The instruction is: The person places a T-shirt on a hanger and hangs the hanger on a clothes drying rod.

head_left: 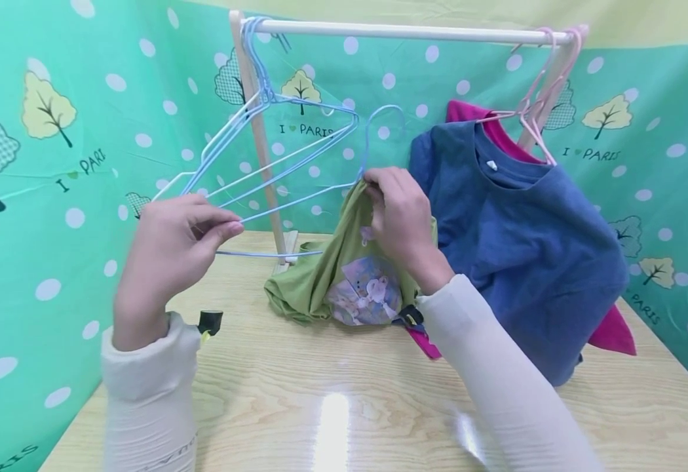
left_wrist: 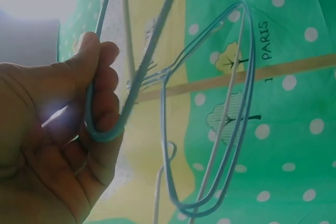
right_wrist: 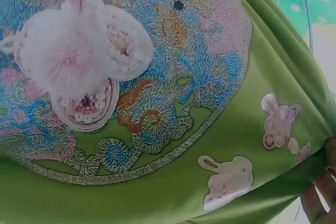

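A light blue wire clothes hanger (head_left: pixel 297 205) is held out in front of me, its hook pointing up. My left hand (head_left: pixel 173 242) pinches its left end between thumb and fingers; the left wrist view shows the rounded corner of the wire (left_wrist: pixel 107 136) against the curled fingers. The right part of this hanger goes inside a green shirt (head_left: pixel 297 292). My right hand (head_left: pixel 400 210) grips the shirt's upper edge just below the hook. In the right wrist view, the green fabric (right_wrist: pixel 173 198) bears a colourful patch, a fluffy pink bow and small rabbit prints.
A rack with a white bar (head_left: pixel 409 31) stands behind. Several blue and white hangers (head_left: pixel 267 98) hang at its left end. On pink hangers (head_left: pixel 535 118) at the right hang a dark blue T-shirt (head_left: pixel 521 242) and a magenta garment (head_left: pixel 613 335). Below lies a wooden tabletop (head_left: pixel 261 387).
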{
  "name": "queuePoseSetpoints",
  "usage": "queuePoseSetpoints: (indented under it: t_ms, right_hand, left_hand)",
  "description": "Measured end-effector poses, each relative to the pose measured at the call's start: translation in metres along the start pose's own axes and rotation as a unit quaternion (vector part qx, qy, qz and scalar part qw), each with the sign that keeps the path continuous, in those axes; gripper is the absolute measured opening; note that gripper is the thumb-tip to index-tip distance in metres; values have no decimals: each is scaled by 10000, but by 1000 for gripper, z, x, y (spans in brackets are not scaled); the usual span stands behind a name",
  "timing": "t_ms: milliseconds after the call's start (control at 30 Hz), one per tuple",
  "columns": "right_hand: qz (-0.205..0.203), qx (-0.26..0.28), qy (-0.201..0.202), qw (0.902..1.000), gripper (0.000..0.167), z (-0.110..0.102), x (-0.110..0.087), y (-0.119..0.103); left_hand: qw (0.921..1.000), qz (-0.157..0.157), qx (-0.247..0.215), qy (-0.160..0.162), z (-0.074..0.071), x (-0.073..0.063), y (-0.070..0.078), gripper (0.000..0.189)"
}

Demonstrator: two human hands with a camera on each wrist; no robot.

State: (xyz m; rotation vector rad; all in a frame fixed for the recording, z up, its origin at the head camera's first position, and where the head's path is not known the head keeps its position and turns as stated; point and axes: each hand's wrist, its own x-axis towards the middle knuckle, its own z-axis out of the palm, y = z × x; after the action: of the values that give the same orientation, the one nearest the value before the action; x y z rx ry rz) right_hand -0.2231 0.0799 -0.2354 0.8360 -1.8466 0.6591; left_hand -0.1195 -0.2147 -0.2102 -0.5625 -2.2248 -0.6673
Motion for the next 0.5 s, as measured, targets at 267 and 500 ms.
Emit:
queuePoseSetpoints:
  t_ms: [267,500]
  right_hand:
    - [267,4,36,9996,12,-4,-18,14]
    - [548,233,416,9974,11,-9,-33,25]
  left_hand:
    - [9969,-41,-448,646,11,7,2,7]
    - [9890,-774,-1094,629,18,10,1,35]
